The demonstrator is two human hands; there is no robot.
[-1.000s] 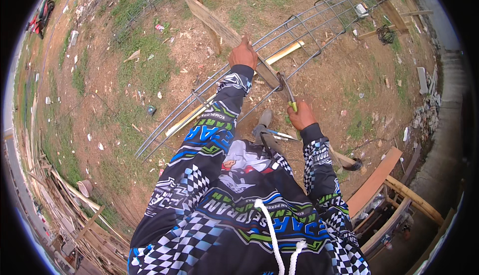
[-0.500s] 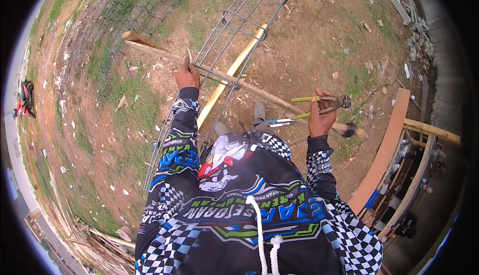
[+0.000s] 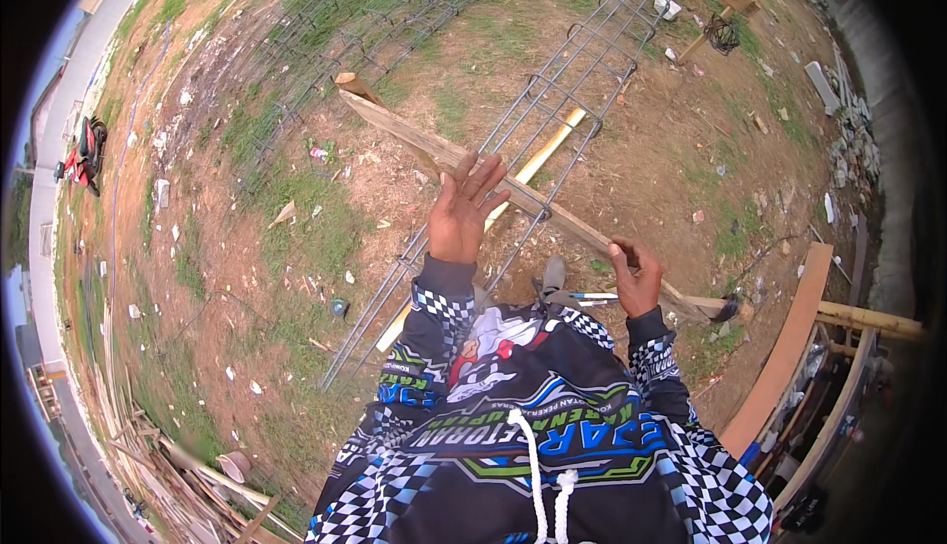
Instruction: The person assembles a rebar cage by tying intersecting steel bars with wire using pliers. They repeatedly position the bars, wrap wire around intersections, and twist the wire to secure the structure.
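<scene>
My left hand (image 3: pixel 460 220), open with fingers spread, is over a long wooden beam (image 3: pixel 572 224), its fingertips at or just above the wood. My right hand (image 3: pixel 637 278) is farther right along the same beam, with thumb and fingers curled at it. No pincers show in either hand. A long rebar cage (image 3: pixel 564 78) of thin steel rods and square ties crosses the beam on a slant. Under the cage lies a pale yellow strip (image 3: pixel 548 147). A thin blue-and-white object (image 3: pixel 595 298) shows by my right wrist, partly hidden.
More rebar cages (image 3: pixel 370 31) lie on the grass at the far left. A black coil (image 3: pixel 722 34) hangs by a post at the far right. At right are a brown plank (image 3: pixel 784 347) and a wooden frame (image 3: pixel 838 386) holding odds and ends. Stacked timber (image 3: pixel 168 465) lies lower left.
The pincers have gone from my right hand's view, and that hand is now at the beam. My left hand has opened from a pinch on a thin piece. The view has shifted left.
</scene>
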